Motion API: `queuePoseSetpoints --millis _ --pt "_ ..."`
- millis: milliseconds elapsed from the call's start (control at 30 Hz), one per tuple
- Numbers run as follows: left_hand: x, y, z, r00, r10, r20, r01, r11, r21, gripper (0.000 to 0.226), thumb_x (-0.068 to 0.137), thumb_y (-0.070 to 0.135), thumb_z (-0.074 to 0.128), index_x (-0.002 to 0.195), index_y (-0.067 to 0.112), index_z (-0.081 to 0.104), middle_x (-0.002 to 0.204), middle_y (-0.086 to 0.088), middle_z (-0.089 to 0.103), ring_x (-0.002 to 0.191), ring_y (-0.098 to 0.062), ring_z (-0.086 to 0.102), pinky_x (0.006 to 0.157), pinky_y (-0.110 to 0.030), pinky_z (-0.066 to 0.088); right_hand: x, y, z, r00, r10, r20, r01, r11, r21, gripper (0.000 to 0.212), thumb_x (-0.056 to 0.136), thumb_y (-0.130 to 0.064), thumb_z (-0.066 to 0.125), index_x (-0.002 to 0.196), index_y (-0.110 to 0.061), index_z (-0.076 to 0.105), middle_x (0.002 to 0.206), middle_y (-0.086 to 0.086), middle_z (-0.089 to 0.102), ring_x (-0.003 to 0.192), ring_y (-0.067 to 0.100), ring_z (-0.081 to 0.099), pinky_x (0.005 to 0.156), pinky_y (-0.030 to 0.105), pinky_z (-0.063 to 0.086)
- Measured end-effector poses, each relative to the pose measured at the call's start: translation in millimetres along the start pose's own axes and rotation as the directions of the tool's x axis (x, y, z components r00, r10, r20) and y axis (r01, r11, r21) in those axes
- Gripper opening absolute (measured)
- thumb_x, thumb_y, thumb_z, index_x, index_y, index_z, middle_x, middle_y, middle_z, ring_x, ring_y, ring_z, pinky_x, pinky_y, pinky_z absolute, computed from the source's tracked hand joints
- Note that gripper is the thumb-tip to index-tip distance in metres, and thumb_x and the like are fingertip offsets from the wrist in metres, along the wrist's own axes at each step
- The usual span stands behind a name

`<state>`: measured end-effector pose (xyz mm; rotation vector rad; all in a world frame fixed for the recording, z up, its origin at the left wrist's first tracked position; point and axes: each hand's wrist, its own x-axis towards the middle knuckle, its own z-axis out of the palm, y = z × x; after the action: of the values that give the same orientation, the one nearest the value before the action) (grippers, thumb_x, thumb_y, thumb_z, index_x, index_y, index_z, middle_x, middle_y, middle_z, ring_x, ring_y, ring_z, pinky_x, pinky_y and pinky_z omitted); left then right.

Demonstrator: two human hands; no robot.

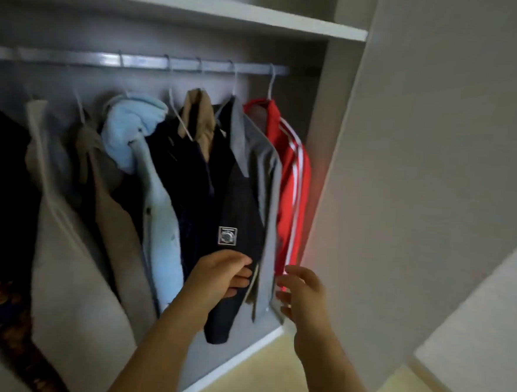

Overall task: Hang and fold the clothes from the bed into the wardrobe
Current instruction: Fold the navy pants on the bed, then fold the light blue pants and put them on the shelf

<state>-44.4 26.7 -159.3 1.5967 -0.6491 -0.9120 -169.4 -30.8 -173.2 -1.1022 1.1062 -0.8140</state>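
- Head view: I look into the open wardrobe (pixel 326 124). The rail (pixel 138 62) is already loaded with hangers, so the hanging part of the task seems well along. The bed is out of frame.
- The left hand (pixel 221 273) grips the lower part of a navy garment (pixel 243 213) with a square patch, thumb on top and fingers curled under the cloth. I read this as tugging it straight so it hangs flat.
- The right hand (pixel 301 293) holds nothing. Its fingers are loosely spread, just beside the hem of the grey jacket (pixel 268 172) and near the red jacket (pixel 284 197). It is probably placed there to part the neighbours or steady them.
- The navy garment lies against the grey jacket, near the right end of the rail. I cannot tell whether the two share a hanger.
- To the left hang a light blue garment (pixel 139 126), bunched at its top, and a pale coat (pixel 72 259). They are packed close, which explains working at the freer right end.
- The door (pixel 438 147) stands open on the right, clear of both arms.
- Risk, as I judge it: pulling down hard could slip the navy garment off its hanger.
- Motion blur softens the hands, so finer finger detail is unreadable.
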Motion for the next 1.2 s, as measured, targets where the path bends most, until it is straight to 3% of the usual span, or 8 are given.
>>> queuePoseSetpoints --millis 167,333,433,733,867,1000,1200 --pt "-39.7 -14.2 93.3 0.963 -0.049 0.266 0.018 0.993 0.118 0.013 0.091 0.019 0.055 0.083 0.017 0.065 0.070 0.003 0.066 0.057 -0.005 0.063 0.061 -0.020 0.046 -42.8 34.9 -104.9 0.946 0.099 -0.310 -0.057 0.988 0.144 0.023 0.091 -0.009 0.049 0.111 -0.021 0.053 0.095 -0.001 0.060 0.082 0.016 0.058 0.066 0.027 0.044" --pt "-98.8 -34.6 181.1 0.882 -0.075 0.465 -0.019 0.981 0.194 0.012 0.091 0.017 0.056 0.081 0.017 0.063 0.075 0.000 0.067 0.066 -0.011 0.064 0.065 -0.025 0.046 -106.8 58.4 -202.1 0.874 0.152 -0.462 -0.049 0.973 0.227 0.021 0.089 -0.007 0.049 0.103 -0.020 0.056 0.092 0.000 0.061 0.073 0.014 0.056 0.062 0.025 0.042" --pt "-151.8 -55.0 237.3 0.801 -0.113 0.588 -0.029 0.974 0.227 0.018 0.093 0.017 0.051 0.079 0.017 0.063 0.076 -0.001 0.067 0.068 -0.013 0.063 0.066 -0.025 0.045 -158.0 80.0 -265.8 0.793 0.210 -0.572 -0.056 0.960 0.275 0.018 0.088 -0.006 0.049 0.093 -0.021 0.058 0.083 -0.001 0.060 0.068 0.013 0.054 0.061 0.024 0.041" --pt "-385.6 -109.9 399.2 0.464 -0.203 0.862 -0.144 0.943 0.299 0.020 0.094 0.014 0.048 0.080 0.017 0.061 0.074 0.001 0.061 0.064 -0.011 0.058 0.061 -0.022 0.040 -371.8 152.2 -439.3 0.478 0.316 -0.820 0.023 0.928 0.371 0.018 0.087 -0.008 0.048 0.090 -0.020 0.061 0.082 -0.001 0.063 0.065 0.011 0.055 0.056 0.021 0.041" --pt "-490.1 -130.3 455.7 0.265 -0.227 0.937 -0.232 0.929 0.290 0.023 0.095 0.013 0.046 0.079 0.020 0.061 0.074 0.003 0.062 0.064 -0.009 0.058 0.060 -0.022 0.040 -468.7 175.4 -499.7 0.293 0.344 -0.892 0.125 0.911 0.392 0.018 0.087 -0.007 0.048 0.087 -0.019 0.062 0.079 0.000 0.062 0.065 0.014 0.053 0.057 0.024 0.039" --pt "-583.4 -154.9 502.1 0.056 -0.274 0.960 -0.316 0.907 0.277 0.025 0.095 0.012 0.044 0.078 0.021 0.060 0.074 0.002 0.062 0.064 -0.009 0.058 0.060 -0.022 0.039 -554.8 201.2 -540.8 0.101 0.405 -0.909 0.249 0.874 0.417 0.019 0.087 -0.003 0.048 0.084 -0.016 0.061 0.075 0.003 0.060 0.054 0.013 0.046 0.045 0.019 0.034" --pt "-700.1 -201.9 565.5 -0.185 -0.459 0.869 -0.398 0.843 0.361 0.018 0.095 0.019 0.047 0.086 0.019 0.062 0.080 0.001 0.066 0.070 -0.011 0.062 0.063 -0.023 0.044 -653.5 245.3 -593.3 -0.122 0.530 -0.839 0.388 0.804 0.451 0.013 0.089 -0.006 0.049 0.090 -0.013 0.061 0.077 0.005 0.060 0.058 0.015 0.050 0.049 0.022 0.037"
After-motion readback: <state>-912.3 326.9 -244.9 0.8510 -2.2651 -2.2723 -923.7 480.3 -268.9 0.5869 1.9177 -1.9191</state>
